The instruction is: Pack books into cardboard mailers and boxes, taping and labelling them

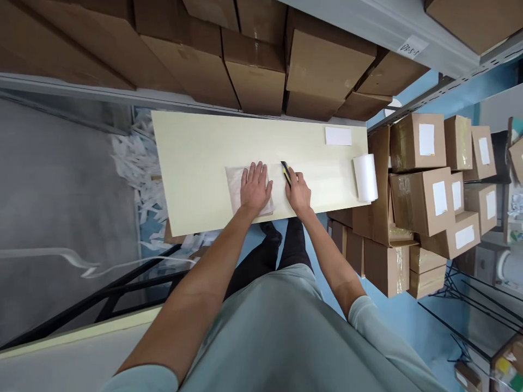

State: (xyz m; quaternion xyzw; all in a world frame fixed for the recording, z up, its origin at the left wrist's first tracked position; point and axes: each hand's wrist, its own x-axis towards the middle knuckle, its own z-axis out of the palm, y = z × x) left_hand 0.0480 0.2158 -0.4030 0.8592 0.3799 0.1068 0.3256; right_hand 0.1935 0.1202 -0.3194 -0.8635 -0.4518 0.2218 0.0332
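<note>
Right of the knife [286, 173] lies a white roll [365, 178], with cartons [419, 196] beyond.

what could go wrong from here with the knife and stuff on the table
The left hand lies flat on the pale packet, close to the utility knife in the right hand; a slip might cut fingers if the blade is out, which I cannot tell.
The white roll seems to jut past the right end of the table, so a bump could knock it off.
</note>
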